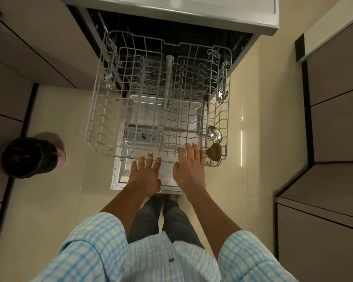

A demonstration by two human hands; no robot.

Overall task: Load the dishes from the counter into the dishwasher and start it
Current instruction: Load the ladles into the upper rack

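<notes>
While the wire rack (pixel 101 119) stands pulled out over the dishwasher door (pixel 120 171), the left hand (pixel 146 174) and right hand (pixel 189 169) spread flat at its front rail, fingers straight, holding nothing; a steel ladle (pixel 214 134) sits in its front right corner

The rack (pixel 94 119) stands pulled out of the dishwasher (pixel 171 29), above the lowered door (pixel 122 174) and before the counter (pixel 171 9). A ladle (pixel 214 134) lies in the rack's front right corner, with a second utensil (pixel 214 152) just before it at the front rim. The left hand (pixel 146 174) and right hand (pixel 190 167) lie side by side at the rack's front edge, and a bin (pixel 29 157) stands on the floor (pixel 59 119) well left of the rack.
</notes>
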